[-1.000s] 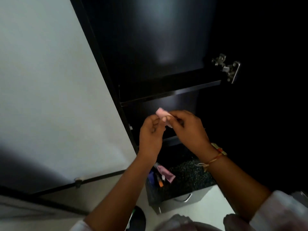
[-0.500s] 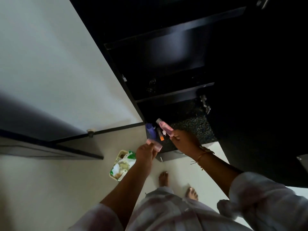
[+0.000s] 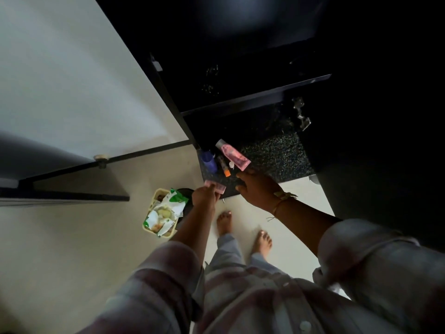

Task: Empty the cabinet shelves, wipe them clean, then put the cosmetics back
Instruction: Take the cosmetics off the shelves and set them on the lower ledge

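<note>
My left hand (image 3: 204, 197) pinches a small pink item (image 3: 215, 185) at the near corner of the dark speckled counter (image 3: 277, 155). My right hand (image 3: 257, 189) hovers over the counter's front edge with fingers loosely extended; its fingertips lie just below the end of a pink tube (image 3: 232, 154) that rests on the counter. Beside the tube stand a blue bottle (image 3: 208, 160), an orange-tipped stick (image 3: 225, 169) and a small white cap (image 3: 231, 164). Above them the dark cabinet shelf (image 3: 255, 98) looks bare, its inside too dark to read.
The white cabinet door (image 3: 84, 80) stands open at the left. A yellow bin (image 3: 154, 208) full of wrappers sits on the pale floor by my bare feet (image 3: 224, 221). A metal hinge (image 3: 301, 114) shows at the cabinet's right side.
My view dropped from the shelves to the counter and floor. Both hands came down from shelf height; the right hand let go of the pink item, which stays in the left.
</note>
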Available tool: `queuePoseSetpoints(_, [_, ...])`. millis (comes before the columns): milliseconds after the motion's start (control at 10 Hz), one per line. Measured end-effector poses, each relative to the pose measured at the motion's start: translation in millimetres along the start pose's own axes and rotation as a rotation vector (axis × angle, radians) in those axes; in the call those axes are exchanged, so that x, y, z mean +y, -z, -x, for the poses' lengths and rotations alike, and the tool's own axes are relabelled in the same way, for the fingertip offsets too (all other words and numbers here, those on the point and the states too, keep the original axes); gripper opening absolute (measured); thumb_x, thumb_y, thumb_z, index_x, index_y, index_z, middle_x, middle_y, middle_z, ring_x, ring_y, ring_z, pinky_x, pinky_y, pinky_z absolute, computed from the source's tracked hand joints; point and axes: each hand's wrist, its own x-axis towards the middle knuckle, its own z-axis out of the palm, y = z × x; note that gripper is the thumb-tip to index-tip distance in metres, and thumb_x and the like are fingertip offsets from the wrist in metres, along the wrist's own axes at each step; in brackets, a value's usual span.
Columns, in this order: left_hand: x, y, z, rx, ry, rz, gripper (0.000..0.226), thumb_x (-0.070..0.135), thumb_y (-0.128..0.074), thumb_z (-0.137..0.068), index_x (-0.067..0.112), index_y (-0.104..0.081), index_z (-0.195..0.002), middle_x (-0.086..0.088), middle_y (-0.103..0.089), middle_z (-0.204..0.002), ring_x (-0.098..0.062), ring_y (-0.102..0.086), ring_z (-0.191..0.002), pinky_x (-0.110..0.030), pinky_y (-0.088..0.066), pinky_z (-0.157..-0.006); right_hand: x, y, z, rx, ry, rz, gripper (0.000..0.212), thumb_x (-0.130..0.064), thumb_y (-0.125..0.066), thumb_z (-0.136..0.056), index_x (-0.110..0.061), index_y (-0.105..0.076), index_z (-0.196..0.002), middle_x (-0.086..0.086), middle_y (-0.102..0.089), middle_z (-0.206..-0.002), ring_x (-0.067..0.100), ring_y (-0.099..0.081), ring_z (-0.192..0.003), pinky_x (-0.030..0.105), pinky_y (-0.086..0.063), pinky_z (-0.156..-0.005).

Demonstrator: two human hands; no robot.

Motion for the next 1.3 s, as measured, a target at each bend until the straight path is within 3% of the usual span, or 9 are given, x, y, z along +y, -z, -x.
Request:
queuePoseSetpoints(100, [-1.9,1.8,-13.1,0.132,-0.112,-0.087,0.044,0.033,-0.041,-0.102,0.015,-0.04,-0.142,-0.012,-0.061,-0.127,-0.023,-0.062,-0.11,-0.028,-0.048,-0.091,1.2,-1.7,-3.3,-0.014,0.01,-0.001,0.046,-0.025,-0.058,-0.092,-0.016,-0.051,-0.137,0.013,-0.056,-0.13,0.034,-0.052,-0.118,0.036,-0.045,-0.092])
queuePoseSetpoints(200, [4.0,-8.8,-0.8,0.06,-0.118,0.207,0.035,0.021,-0.056,-0.097,-0.012,-0.059,-0.109,-0.013,-0.069,-0.093,-0.018,-0.067,-0.079,-0.02,-0.057,-0.067,3.4,-0.6,-7.6,-0.009,0.008,0.004,0.045,-0.024,-0.059,-0.091,-0.015,-0.053,-0.135,0.012,-0.057,-0.131,0.034,-0.053,-0.118,0.036,-0.045,-0.092])
queuePoseSetpoints(300, [7.5,-9.1,6.5,0.141,-0.138,0.197,0.024,0.016,-0.068,-0.089,-0.006,-0.065,-0.096,-0.017,-0.07,-0.091,-0.024,-0.069,-0.079,-0.023,-0.056,-0.06,4.9,-0.6,-9.5,0.003,0.005,-0.002,0.044,-0.024,-0.06,-0.091,-0.013,-0.055,-0.133,0.013,-0.058,-0.13,0.035,-0.053,-0.119,0.039,-0.047,-0.094])
queuePoseSetpoints(400, [2.4,-4.6,8.0,0.151,-0.156,0.104,0.017,0.014,-0.072,-0.084,-0.002,-0.069,-0.083,-0.019,-0.072,-0.083,-0.029,-0.071,-0.078,-0.039,-0.058,-0.075,6.2,-2.1,-10.8,0.001,0.009,0.018,0.045,-0.027,-0.059,-0.092,-0.013,-0.054,-0.134,0.012,-0.057,-0.132,0.033,-0.052,-0.12,0.039,-0.047,-0.094])
queuePoseSetpoints(500, [-12.3,0.3,-8.9,0.16,-0.204,-0.025,0.02,0.027,-0.075,-0.075,0.007,-0.071,-0.079,-0.012,-0.073,-0.078,-0.027,-0.072,-0.075,-0.039,-0.058,-0.071,5.3,-3.3,-10.9,-0.004,0.004,0.054,0.046,-0.029,-0.058,-0.092,-0.015,-0.052,-0.136,0.01,-0.055,-0.134,0.033,-0.051,-0.121,0.037,-0.046,-0.094])
queuePoseSetpoints(700, [-10.5,6.0,16.4,0.205,-0.337,-0.252,0.026,0.025,-0.072,-0.079,0.001,-0.066,-0.087,-0.017,-0.069,-0.083,-0.025,-0.066,-0.075,-0.022,-0.034,-0.043,0.8,-1.3,-4.9,0.002,0.035,0.096,0.048,-0.031,-0.059,-0.089,-0.016,-0.051,-0.134,0.011,-0.054,-0.133,0.035,-0.052,-0.118,0.043,-0.049,-0.092])
queuePoseSetpoints(900, [0.3,9.0,72.3,0.252,-0.667,-0.477,0.012,0.016,-0.065,-0.085,0.019,-0.054,-0.084,0.009,-0.056,-0.083,-0.008,-0.053,-0.078,-0.012,-0.037,-0.06,-6.5,11.5,10.3,0.111,0.039,0.175,0.041,-0.035,-0.059,-0.089,-0.017,-0.055,-0.125,0.008,-0.055,-0.128,0.034,-0.057,-0.109,0.04,-0.051,-0.088])
queuePoseSetpoints(1000, [-2.6,10.4,95.0,0.304,-0.89,-0.629,0.025,0.028,-0.066,-0.087,0.016,-0.06,-0.108,-0.001,-0.061,-0.102,-0.016,-0.056,-0.096,-0.024,-0.043,-0.084,-13.8,25.7,23.9,0.246,0.044,0.191,0.042,-0.04,-0.058,-0.087,-0.022,-0.055,-0.125,0.006,-0.056,-0.123,0.03,-0.057,-0.105,0.037,-0.05,-0.083])
queuePoseSetpoints(1300, [41.1,5.5,168.1,0.495,-1.302,-0.842,0.062,0.037,-0.07,-0.084,0.014,-0.047,-0.137,-0.004,-0.048,-0.141,-0.018,-0.043,-0.132,-0.023,-0.028,-0.11,-28.2,91.4,65.6,0.606,0.095,0.239,0.067,-0.061,-0.037,-0.086,-0.019,-0.046,-0.137,0.009,-0.044,-0.145,0.03,-0.044,-0.131,0.043,-0.048,-0.097])
